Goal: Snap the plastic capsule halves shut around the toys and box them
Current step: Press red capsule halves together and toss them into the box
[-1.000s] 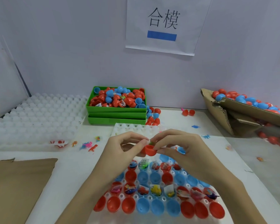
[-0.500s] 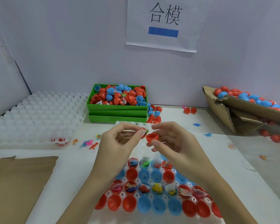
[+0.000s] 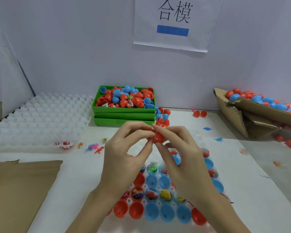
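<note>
I see both hands meeting above the white tray (image 3: pixel 207 224) at the surface's near edge: left hand (image 3: pixel 124 158) and right hand (image 3: pixel 183 158) each pinch the red capsule (image 3: pixel 158 137) between fingertips, held clear of the tray. Tray holds red and blue capsule halves (image 3: pixel 151 213), some with toys. Green bin (image 3: pixel 123 111) of halves sits at far edge, cardboard box (image 3: pixel 252 115) of capsules at far-right corner.
</note>
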`<state>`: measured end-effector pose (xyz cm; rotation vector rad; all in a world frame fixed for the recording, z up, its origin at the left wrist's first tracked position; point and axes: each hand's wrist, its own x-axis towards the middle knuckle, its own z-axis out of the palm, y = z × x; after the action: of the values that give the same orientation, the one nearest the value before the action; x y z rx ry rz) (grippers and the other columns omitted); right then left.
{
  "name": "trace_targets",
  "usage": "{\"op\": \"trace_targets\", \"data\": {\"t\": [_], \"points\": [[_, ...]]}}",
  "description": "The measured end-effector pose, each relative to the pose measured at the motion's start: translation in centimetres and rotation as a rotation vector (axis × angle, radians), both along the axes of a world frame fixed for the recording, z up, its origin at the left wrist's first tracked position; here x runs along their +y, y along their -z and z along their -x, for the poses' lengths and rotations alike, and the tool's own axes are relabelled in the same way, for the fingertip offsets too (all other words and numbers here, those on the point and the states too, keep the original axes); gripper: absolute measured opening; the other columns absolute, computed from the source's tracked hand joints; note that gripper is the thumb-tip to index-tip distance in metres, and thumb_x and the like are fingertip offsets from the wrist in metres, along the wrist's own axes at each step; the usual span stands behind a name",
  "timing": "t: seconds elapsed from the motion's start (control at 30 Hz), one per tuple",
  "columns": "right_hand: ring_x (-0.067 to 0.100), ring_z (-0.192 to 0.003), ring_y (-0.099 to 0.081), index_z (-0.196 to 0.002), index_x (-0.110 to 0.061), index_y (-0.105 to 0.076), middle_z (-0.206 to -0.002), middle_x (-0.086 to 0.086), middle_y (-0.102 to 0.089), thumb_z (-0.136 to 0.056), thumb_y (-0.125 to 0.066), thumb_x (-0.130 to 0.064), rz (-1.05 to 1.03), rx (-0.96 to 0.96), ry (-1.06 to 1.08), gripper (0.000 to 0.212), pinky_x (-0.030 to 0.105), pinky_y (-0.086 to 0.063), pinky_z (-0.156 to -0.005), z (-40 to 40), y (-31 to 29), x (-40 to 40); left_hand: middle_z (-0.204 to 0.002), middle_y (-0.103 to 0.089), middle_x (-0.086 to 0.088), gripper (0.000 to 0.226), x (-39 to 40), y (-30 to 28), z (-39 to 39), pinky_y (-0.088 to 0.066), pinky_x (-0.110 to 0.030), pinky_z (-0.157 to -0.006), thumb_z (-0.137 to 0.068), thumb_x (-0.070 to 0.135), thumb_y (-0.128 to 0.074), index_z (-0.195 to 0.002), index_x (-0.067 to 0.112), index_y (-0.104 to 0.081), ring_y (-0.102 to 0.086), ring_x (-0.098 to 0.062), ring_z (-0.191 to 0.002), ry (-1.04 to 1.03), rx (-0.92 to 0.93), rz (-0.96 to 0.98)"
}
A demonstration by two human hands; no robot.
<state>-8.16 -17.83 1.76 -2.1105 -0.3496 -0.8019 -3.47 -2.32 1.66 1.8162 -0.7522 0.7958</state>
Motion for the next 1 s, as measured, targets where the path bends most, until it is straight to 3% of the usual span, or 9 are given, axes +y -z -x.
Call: {"op": "trace_targets", "data": {"t": [0.1, 0.23, 0.37, 0.5, 0.63, 0.77, 0.87, 1.0], "points": [[0.003, -0.109, -0.058, -0.141, -0.021, -0.06, -0.119, -0.003, -0.059, -0.098, -0.064, -0.013, 0.058, -0.084, 0.028, 0.043, 0.01, -0.049, -0.091, -0.16, 0.16, 0.04, -0.109, -0.072, 0.007, 0.018, 0.12, -0.02, 0.07, -0.056, -0.025, -0.094, -0.087, 0.006, -0.081, -0.103, 0.015, -0.079, -0.07, -0.013, -0.109, 0.038, 0.049, 0.066], [0.015, -0.111, -0.068, -0.136, -0.019, -0.063, -0.118, -0.006, -0.068, -0.095, -0.071, -0.016, -0.236, 0.033, -0.083, 0.042, 0.02, -0.056, -0.091, -0.01, -0.22, -0.01, -0.111, -0.074, 0.01, 0.032, -0.01, -0.42, 0.3, -0.056, -0.022, -0.096, -0.087, 0.01, -0.083, -0.114, 0.019, -0.069, -0.071, -0.017, -0.112, 0.174, 0.246, 0.241], [0.017, -0.106, -0.073, -0.117, -0.022, -0.071, -0.108, -0.01, -0.076, -0.092, -0.074, -0.019, -0.428, 0.104, -0.155, 0.025, 0.02, -0.058, -0.088, 0.3, -0.65, 0.19, -0.111, -0.077, 0.014, 0.022, -0.06, -0.22, -0.08, -0.057, -0.021, -0.093, -0.095, 0.023, -0.073, -0.117, 0.022, -0.075, -0.072, -0.009, -0.11, 0.176, 0.381, 0.196], [0.015, -0.104, -0.073, -0.116, -0.021, -0.071, -0.107, -0.01, -0.075, -0.093, -0.075, -0.016, -0.42, 0.117, -0.142, 0.024, 0.018, -0.057, -0.085, 0.38, -0.43, 0.58, -0.102, -0.077, 0.009, 0.016, -0.25, -0.05, -0.12, -0.059, -0.02, -0.086, -0.099, 0.007, -0.069, -0.112, 0.016, -0.074, -0.074, -0.011, -0.102, 0.24, 0.486, 0.237], [0.019, -0.107, -0.073, -0.117, -0.022, -0.07, -0.11, -0.006, -0.075, -0.094, -0.075, -0.015, -0.441, 0.12, -0.148, 0.024, 0.023, -0.058, -0.087, 0.27, 0.05, 0.83, -0.098, -0.078, 0.01, 0.019, -0.17, -0.42, 0.06, -0.057, -0.015, -0.08, -0.093, 0.007, -0.076, -0.105, 0.021, -0.077, -0.074, -0.009, -0.096, 0.239, 0.492, 0.304], [0.02, -0.105, -0.074, -0.12, -0.023, -0.07, -0.109, -0.008, -0.076, -0.098, -0.071, -0.015, -0.453, 0.097, -0.149, 0.023, 0.024, -0.06, -0.087, 0.32, 0.06, 0.88, -0.103, -0.079, 0.011, 0.02, -0.08, -0.55, 0.28, -0.057, -0.014, -0.08, -0.091, 0.018, -0.079, -0.11, 0.024, -0.08, -0.075, -0.008, -0.098, 0.254, 0.498, 0.319], [0.017, -0.1, -0.076, -0.12, -0.019, -0.07, -0.108, -0.008, -0.076, -0.099, -0.068, -0.013, -0.499, 0.071, -0.14, 0.023, 0.021, -0.059, -0.085, 0.26, -0.19, 0.56, -0.116, -0.076, 0.005, 0.028, 0.2, -0.89, 0.21, -0.057, -0.018, -0.088, -0.094, 0.022, -0.071, -0.122, 0.019, -0.077, -0.074, -0.014, -0.109, 0.384, 0.488, 0.304], [0.017, -0.101, -0.075, -0.12, -0.015, -0.071, -0.107, -0.006, -0.077, -0.096, -0.069, -0.013, -0.498, 0.059, -0.129, 0.024, 0.019, -0.059, -0.084, 0.26, -0.63, -0.03, -0.124, -0.07, -0.002, 0.042, 0.13, -0.51, 0.03, -0.058, -0.029, -0.097, -0.091, 0.01, -0.073, -0.133, 0.013, -0.07, -0.07, -0.027, -0.117, 0.432, 0.414, 0.239]]}}
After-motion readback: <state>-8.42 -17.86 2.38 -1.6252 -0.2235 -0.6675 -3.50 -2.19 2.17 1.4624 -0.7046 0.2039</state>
